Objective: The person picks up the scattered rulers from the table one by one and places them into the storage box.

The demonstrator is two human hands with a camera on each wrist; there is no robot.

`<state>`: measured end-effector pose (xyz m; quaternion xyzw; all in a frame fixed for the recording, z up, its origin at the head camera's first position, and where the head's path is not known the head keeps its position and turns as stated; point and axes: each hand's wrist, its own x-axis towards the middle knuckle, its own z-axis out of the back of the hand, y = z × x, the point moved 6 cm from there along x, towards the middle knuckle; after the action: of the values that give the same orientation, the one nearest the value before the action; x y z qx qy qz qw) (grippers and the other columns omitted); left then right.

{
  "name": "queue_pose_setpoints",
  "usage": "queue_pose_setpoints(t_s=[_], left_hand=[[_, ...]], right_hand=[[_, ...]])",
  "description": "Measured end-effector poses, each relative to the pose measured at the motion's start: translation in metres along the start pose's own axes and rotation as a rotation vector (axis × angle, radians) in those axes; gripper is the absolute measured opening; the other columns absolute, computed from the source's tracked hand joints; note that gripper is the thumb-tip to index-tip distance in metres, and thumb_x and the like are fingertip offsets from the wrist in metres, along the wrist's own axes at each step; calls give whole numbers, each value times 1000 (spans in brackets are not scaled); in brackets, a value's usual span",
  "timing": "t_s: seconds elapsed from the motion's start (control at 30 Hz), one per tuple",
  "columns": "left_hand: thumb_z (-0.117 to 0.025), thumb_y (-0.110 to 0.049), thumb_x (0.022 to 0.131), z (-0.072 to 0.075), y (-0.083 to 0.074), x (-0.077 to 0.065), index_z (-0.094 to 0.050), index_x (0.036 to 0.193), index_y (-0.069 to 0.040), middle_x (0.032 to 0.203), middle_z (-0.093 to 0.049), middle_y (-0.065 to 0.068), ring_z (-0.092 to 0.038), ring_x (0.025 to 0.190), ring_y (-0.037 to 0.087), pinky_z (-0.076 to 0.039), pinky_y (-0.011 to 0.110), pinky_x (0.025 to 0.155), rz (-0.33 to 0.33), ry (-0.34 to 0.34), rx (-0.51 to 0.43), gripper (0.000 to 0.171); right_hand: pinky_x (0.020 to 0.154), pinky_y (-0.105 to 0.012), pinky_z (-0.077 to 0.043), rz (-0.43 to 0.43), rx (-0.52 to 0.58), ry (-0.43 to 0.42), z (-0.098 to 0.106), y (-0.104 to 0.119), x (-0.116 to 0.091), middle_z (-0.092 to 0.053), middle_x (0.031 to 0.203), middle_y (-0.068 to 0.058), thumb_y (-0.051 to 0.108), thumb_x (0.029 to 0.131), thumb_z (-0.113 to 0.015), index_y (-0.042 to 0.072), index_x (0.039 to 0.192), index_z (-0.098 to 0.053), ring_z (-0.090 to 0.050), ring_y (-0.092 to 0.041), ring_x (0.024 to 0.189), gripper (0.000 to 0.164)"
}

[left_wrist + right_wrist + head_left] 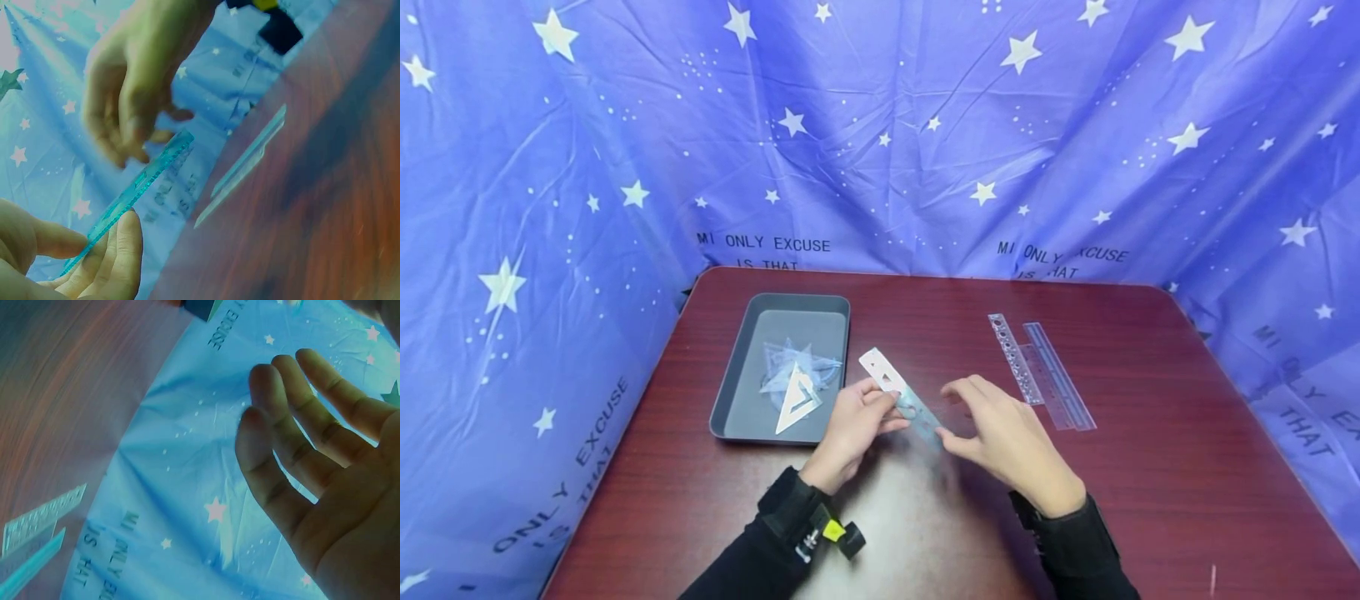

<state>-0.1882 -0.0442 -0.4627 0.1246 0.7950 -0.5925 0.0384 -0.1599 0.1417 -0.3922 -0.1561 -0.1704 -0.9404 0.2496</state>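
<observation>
My left hand (856, 421) pinches a clear, bluish ruler (921, 410) between thumb and fingers. Triangular cutouts show near its far end, and it slants above the table. In the left wrist view the ruler (134, 187) is seen nearly edge-on, its far part sticking out past the fingertips. My right hand (1011, 437) is by the ruler's near end, thumb tip right at that end in the head view. Its fingers are spread and loosely bent, and the right wrist view shows nothing in the palm of this hand (325, 450).
Left of my hands stands a dark grey tray (801, 325) holding a pale set square (790, 410) on top of several clear bluish pieces (777, 367). On the right lie clear rulers, one with round holes (1015, 358) beside overlapping plain ones (1062, 379). A star-patterned curtain (895, 208) encloses the table.
</observation>
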Motion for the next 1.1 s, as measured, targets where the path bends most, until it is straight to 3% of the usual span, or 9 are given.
queue_pose_setpoints(t_s=[0.2,0.3,0.4,0.47,0.6,0.77,0.9,1.1], left_hand=[[-58,3,104,30,-15,7,-57,90,0,85,-77,10,-71,71,13,-68,30,74,1,-77,109,15],[-57,3,105,46,-23,9,-62,103,8,95,-79,18,-71,71,12,-67,27,70,10,-108,178,7],[-57,2,106,63,-32,12,-60,129,16,106,-78,24,-70,71,11,-65,24,67,26,-131,231,28],[-56,2,107,75,-37,15,-57,139,17,108,-77,24,-69,71,10,-65,23,67,45,-143,261,35],[-54,0,109,98,-47,21,-55,143,15,103,-75,20,-67,71,10,-65,24,66,75,-155,337,37],[-52,-4,111,125,-54,32,-55,148,9,101,-69,12,-64,72,12,-63,26,64,118,-172,510,40],[-52,-7,111,139,-52,40,-56,151,4,100,-69,12,-65,78,15,-65,29,68,163,-175,620,41],[-53,-5,110,145,-46,49,-60,145,5,88,-70,10,-68,74,15,-66,30,66,186,-176,672,37]], right_hand=[[69,-39,-60,-71,2,44,9,-25,-8,-74,112,-2,28,85,-89,14,121,-70,-70,-17,90,43],[69,-42,-60,-101,-9,54,12,-39,-12,-74,112,-2,28,86,-88,14,120,-70,-70,-19,90,41],[71,-44,-60,-126,-18,54,14,-52,-15,-74,113,-3,28,87,-87,14,120,-70,-71,-22,90,40],[72,-46,-60,-144,-25,60,15,-59,-17,-74,114,-4,28,88,-87,14,120,-70,-71,-23,91,39],[74,-51,-60,-191,-24,99,14,-72,-21,-73,118,-5,30,91,-84,14,122,-70,-72,-24,95,38],[76,-55,-60,-255,-2,158,11,-85,-24,-73,120,-6,31,95,-81,14,125,-70,-73,-28,103,37],[78,-57,-61,-288,13,183,8,-90,-25,-73,120,-8,30,96,-80,13,125,-69,-73,-30,106,35],[78,-58,-60,-302,14,194,5,-95,-27,-73,118,-9,31,97,-79,14,124,-70,-73,-30,104,33]])
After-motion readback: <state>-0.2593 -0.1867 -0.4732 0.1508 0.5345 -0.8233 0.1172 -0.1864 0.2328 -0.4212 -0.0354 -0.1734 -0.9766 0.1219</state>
